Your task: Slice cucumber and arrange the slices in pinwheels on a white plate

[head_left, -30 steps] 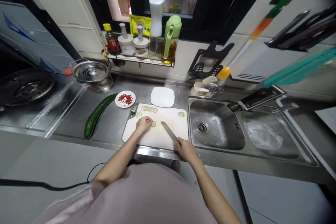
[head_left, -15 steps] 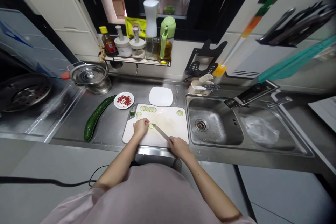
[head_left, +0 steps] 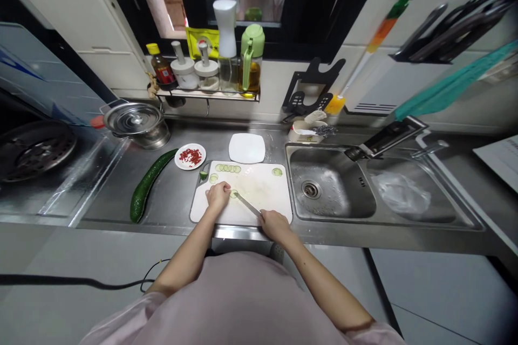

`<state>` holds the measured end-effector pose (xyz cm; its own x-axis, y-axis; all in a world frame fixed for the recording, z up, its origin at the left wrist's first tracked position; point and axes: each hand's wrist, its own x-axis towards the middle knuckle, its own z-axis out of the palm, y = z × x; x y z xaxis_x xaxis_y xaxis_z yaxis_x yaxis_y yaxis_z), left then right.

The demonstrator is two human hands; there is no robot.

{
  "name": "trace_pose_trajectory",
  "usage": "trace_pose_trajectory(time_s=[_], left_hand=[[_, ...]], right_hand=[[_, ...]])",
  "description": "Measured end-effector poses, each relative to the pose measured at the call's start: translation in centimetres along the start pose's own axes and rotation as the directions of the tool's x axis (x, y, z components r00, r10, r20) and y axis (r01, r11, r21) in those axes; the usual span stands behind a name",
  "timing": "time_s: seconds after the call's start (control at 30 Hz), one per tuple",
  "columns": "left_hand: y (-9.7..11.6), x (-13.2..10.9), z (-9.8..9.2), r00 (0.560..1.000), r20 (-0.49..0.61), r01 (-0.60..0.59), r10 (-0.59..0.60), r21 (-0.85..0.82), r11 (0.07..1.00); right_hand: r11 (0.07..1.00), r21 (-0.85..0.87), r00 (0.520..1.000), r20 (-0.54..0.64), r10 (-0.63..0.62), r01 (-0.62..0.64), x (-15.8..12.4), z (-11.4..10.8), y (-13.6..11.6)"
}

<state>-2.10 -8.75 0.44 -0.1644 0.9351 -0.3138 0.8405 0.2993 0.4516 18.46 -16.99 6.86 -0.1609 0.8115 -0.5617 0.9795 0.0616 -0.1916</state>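
My right hand [head_left: 275, 225] is wrapped round the handle of a knife [head_left: 249, 204], whose blade slants up and left over the white cutting board [head_left: 263, 210]. The blade's tip touches a pale green cucumber slice [head_left: 233, 194] lying on the board. At that slice's left edge, the fingers of my left hand [head_left: 219, 195] are pinched together on it. A row of overlapping cucumber slices [head_left: 227, 168] lies along the board's far edge, with a single slice [head_left: 213, 178] below its left end. More slices [head_left: 277, 172] lie in the far right corner. A dark green cucumber end [head_left: 203, 175] sits at the left corner.
Left of the board are a whole cucumber [head_left: 146, 186] and a small plate [head_left: 178, 164] of red bits. Behind it lies a white square dish [head_left: 246, 148]. A lidded steel pot [head_left: 151, 135] stands back left. To the right is a steel sink [head_left: 324, 167] with a faucet [head_left: 386, 140].
The camera view has shifted slightly. Both hands, the knife and the slice under its tip keep nearly the same places on the board.
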Motion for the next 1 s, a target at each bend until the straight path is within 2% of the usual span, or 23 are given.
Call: trace_pose_trajectory(time_s=[0.3,1.0], left_hand=[[0.0,0.0,-0.1,1.000,0.011,0.003,-0.003,0.020,1.000],[-0.1,0.3,-0.5,0.999,0.043,0.021,-0.021,0.007,1.000]], right_hand=[[1.000,0.001,0.997,0.073,0.023,-0.023,0.3,-0.2,-1.0],[1.000,-0.025,0.998,0.064,-0.016,0.018,1.1,-0.5,-1.6]])
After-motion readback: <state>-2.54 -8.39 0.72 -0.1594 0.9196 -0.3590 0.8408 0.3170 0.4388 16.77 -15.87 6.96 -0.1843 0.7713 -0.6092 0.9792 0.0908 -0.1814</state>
